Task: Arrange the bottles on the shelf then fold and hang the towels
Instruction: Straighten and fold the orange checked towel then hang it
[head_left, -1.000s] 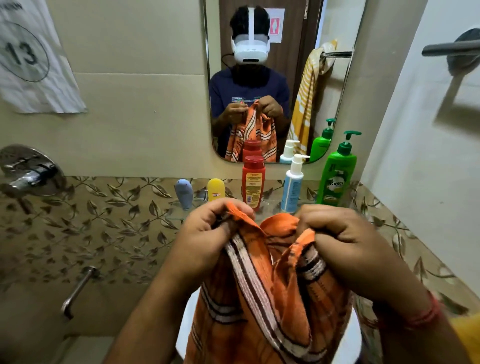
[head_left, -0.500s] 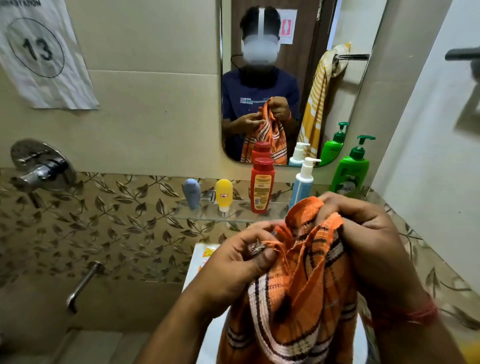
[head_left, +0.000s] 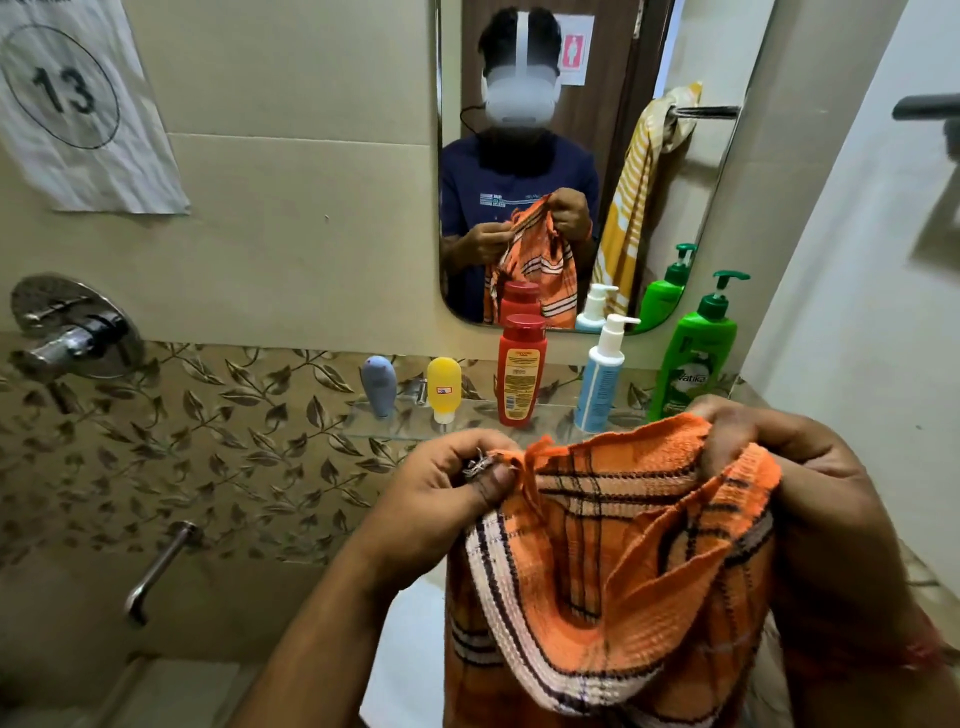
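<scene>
Glass shelf (head_left: 467, 422) w/ 5 bottles; both hands grip orange towel (head_left: 613, 561)

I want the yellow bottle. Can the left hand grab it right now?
Probably not yet. The left hand is pinching a corner of the orange towel. The yellow bottle stands unblocked on the glass shelf, so letting go should free it.

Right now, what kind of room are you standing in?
Most likely a bathroom. A chrome wall tap sticks out of the leaf-patterned tiles, a wall mirror hangs above a glass shelf of pump and squeeze bottles, and both hands hold an orange striped towel.
</scene>
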